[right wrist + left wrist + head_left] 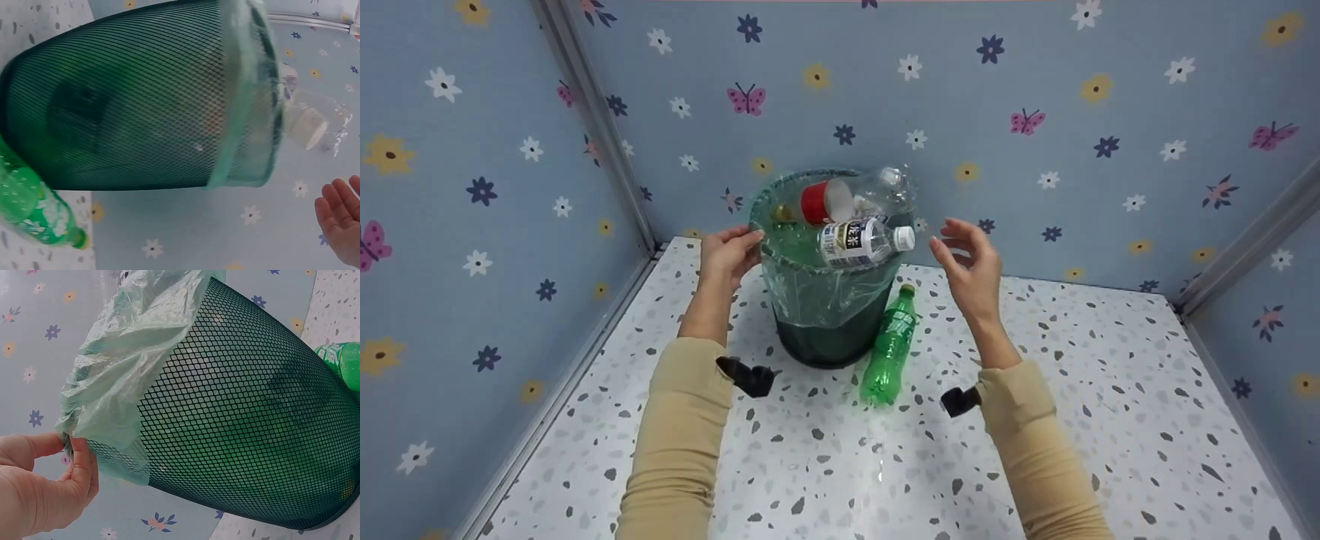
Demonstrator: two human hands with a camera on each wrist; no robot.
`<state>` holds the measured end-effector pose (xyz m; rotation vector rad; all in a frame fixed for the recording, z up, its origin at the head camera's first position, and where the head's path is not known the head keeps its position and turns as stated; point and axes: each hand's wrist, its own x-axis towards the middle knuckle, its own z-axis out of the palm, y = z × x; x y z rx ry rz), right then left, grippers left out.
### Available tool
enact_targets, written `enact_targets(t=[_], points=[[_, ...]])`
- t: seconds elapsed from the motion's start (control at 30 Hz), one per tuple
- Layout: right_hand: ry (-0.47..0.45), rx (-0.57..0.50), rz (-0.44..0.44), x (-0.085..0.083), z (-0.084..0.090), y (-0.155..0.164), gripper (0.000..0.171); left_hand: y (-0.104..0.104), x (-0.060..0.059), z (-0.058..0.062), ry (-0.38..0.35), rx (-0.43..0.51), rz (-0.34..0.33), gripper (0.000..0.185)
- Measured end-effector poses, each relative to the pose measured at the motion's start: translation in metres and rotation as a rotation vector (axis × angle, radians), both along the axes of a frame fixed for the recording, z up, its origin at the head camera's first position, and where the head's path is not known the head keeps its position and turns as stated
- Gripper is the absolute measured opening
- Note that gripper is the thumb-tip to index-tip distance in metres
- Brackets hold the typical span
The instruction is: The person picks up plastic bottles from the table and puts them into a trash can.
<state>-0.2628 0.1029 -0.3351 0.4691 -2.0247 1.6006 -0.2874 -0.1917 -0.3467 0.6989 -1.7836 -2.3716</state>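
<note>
A dark green mesh trash can [247, 405] stands upright, lined with a thin green plastic bag [817, 289] folded over its rim. My left hand [727, 255] pinches the bag at the rim's left side, thumb on top and fingers outside. To the right of the rim, my right hand [973, 266] hovers apart from it, fingers relaxed and holding nothing. Inside the can, near the top, lie a labelled clear bottle [855, 241] with a white cap, a red paper cup [814, 202] on its side and another clear bottle [889, 187].
A green plastic bottle [891, 345] lies on the speckled white surface [825, 465], close against the can's right side. Flower-patterned blue panels [885, 90] rise behind and on both sides. Small black wrist cameras [746, 376] sit at both sleeves.
</note>
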Motion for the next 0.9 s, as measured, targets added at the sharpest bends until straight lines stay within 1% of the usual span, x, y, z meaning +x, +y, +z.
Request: enact_targets(t=[0.23,0.33,0.47,0.5,0.53,0.63,0.73,0.77,0.9], points=[[-0.080,-0.064,-0.070,0.010,-0.046,0.006,0.029,0.000,0.000,0.000,0.010,0.011,-0.005,0.040],[-0.119,-0.078,-0.100,0.006,-0.074,0.009,0.030,-0.001,0.000,0.000,0.013,0.014,-0.003,0.039],[-0.176,-0.064,-0.153,0.000,-0.113,0.010,0.034,0.000,0.000,-0.001,0.015,0.016,0.002,0.039],[-0.191,-0.058,-0.169,0.001,-0.121,0.009,0.035,0.000,0.000,-0.001,0.016,0.017,0.004,0.039],[-0.189,-0.072,-0.157,-0.006,-0.138,0.011,0.037,0.000,0.000,-0.001,0.016,0.015,0.004,0.039],[-0.257,-0.068,-0.199,-0.004,-0.156,0.007,0.040,0.000,0.001,-0.001,0.015,0.015,0.003,0.041],[-0.356,-0.058,-0.239,-0.004,-0.172,0.003,0.043,0.000,0.001,-0.001,0.017,0.019,0.001,0.041],[-0.411,-0.026,-0.271,0.002,-0.165,-0.003,0.043,0.000,0.001,-0.001,0.018,0.020,0.000,0.040],[-0.555,0.025,-0.272,0.003,-0.180,-0.008,0.053,0.000,0.001,-0.001,0.018,0.019,0.000,0.039]])
